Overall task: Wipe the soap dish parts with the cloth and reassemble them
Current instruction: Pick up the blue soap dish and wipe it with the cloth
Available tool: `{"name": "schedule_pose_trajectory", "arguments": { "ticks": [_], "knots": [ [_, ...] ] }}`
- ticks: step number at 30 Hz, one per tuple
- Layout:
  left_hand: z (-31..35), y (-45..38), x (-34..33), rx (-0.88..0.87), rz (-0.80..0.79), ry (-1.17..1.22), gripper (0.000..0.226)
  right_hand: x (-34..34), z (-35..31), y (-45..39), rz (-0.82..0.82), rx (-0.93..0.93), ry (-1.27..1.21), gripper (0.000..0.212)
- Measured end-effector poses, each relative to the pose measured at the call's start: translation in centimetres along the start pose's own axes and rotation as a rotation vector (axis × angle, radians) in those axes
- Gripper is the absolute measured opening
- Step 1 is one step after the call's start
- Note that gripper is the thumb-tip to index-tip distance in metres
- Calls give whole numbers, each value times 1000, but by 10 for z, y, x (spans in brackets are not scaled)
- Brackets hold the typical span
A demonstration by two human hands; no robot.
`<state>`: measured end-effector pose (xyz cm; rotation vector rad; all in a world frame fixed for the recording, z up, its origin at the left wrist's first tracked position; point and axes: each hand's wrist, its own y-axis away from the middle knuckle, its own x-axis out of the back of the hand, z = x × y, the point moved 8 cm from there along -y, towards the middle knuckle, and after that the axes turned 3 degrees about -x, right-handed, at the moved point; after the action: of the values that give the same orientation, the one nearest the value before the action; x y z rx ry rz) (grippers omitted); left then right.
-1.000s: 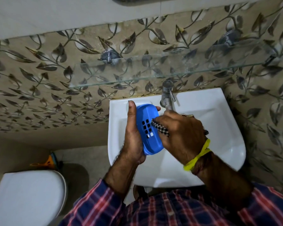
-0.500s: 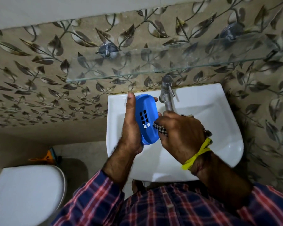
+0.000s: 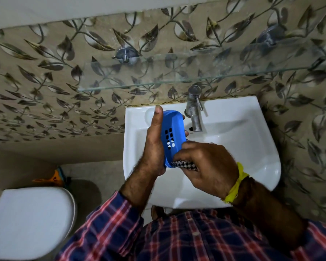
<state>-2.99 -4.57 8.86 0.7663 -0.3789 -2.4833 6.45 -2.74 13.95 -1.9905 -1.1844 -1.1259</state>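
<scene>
Sink [image 3: 252, 129] below, my left hand [image 3: 154, 147] clamps the blue slotted plastic soap-dish part [image 3: 172, 136]; my right hand [image 3: 207, 166] pinches the checked cloth [image 3: 184, 164], seemingly against its lower end.

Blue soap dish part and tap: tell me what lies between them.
Only the left hand's fingertips and bare white sink, in the head view.

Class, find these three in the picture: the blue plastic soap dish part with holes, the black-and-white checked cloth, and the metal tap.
Blue plastic soap dish part with holes [image 3: 174, 127], head view: its smooth upper face.
Black-and-white checked cloth [image 3: 184, 164], head view: the exposed fold.
Metal tap [image 3: 195, 117], head view: its spout.
</scene>
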Motion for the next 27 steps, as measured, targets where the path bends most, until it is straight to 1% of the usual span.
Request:
{"name": "schedule_pose_trajectory", "arguments": {
  "ticks": [3,5,6,7,8,9,11,13,15,17,19,21,22,24,25,27],
  "knots": [
    [-7,-1,1,18,-14,7,98,5,19,6,53,-33,29,19],
    [-11,0,5,21,-17,6,113,16,39,9,173,-137,-35,13],
    [-11,2,8,8,-18,-36,115,20,49,11,243,-192,-117,12],
    [-9,3,10,-22,-17,-98,109,20,56,12,298,-227,-223,12],
    [-6,5,10,-66,-17,-146,95,19,58,12,335,-235,-331,13],
    [-2,8,9,-108,-9,-171,76,17,57,13,369,-225,-430,14],
    [4,7,15,-156,59,-139,43,25,56,18,485,-221,-577,13],
    [6,7,27,-160,150,-48,22,37,67,25,621,-274,-639,14],
    [4,7,33,-142,190,6,12,46,73,26,669,-317,-612,17],
    [-2,7,28,-99,187,28,17,43,70,19,630,-312,-656,17],
    [-8,6,17,-56,161,63,19,33,56,11,589,-257,-729,15],
    [-11,4,9,-39,129,91,13,31,42,7,595,-203,-717,15],
    [-12,2,8,-38,115,90,14,33,38,6,616,-187,-680,16],
    [-14,-1,10,-43,98,64,18,51,29,4,672,-132,-475,18],
    [-15,-1,11,-46,96,50,17,60,22,0,672,-92,-351,20],
    [-17,-2,14,-68,112,45,17,71,2,-12,607,-23,-105,26]
  ]
}}
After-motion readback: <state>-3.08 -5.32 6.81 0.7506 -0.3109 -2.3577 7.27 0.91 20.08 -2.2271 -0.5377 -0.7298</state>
